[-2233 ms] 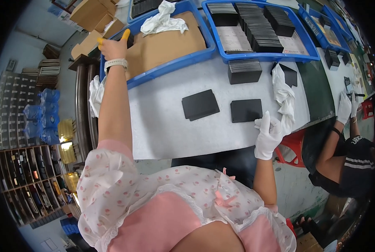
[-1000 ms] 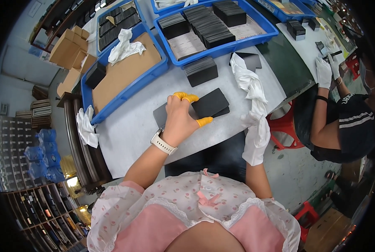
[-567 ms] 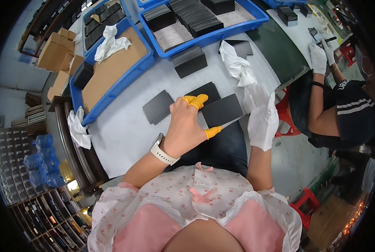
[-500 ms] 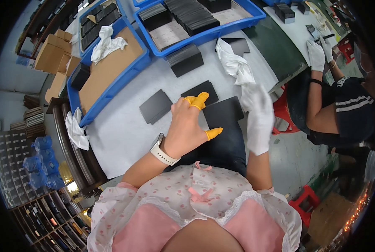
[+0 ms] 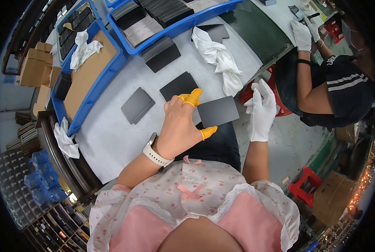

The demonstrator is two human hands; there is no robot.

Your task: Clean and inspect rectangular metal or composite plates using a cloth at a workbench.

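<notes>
- We see a flat, dark grey rectangular panel [image 5: 218,111] with a smooth matte face, held just off the near edge of the pale bench [image 5: 112,138], above the lap.
- Our left hand [image 5: 180,126] is bare apart from yellow rubber finger cots [image 5: 192,97] on the fingertips and thumb; a pale wristband sits on the wrist.
- The left hand pinches the panel at its left edge: cot-covered fingertips on the upper corner, thumb at the lower corner.
- Our right hand [image 5: 261,110] wears a white fabric glove. Its fingers are loosely spread and it stands just right of the panel; we cannot tell whether it touches the edge.
- Beyond the left hand, two more dark panels [image 5: 138,105] lie flat on the bench, well apart from the grip.
- A crumpled white cloth [image 5: 217,59] lies on the bench beyond the right hand.
- Farther out, a blue plastic tray [image 5: 177,28] holds stacked dark panels; a second blue tray [image 5: 88,90] to the left holds a brown cardboard sheet.
- To the right, another person's gloved hand [image 5: 301,34] rests on the bench.
</notes>
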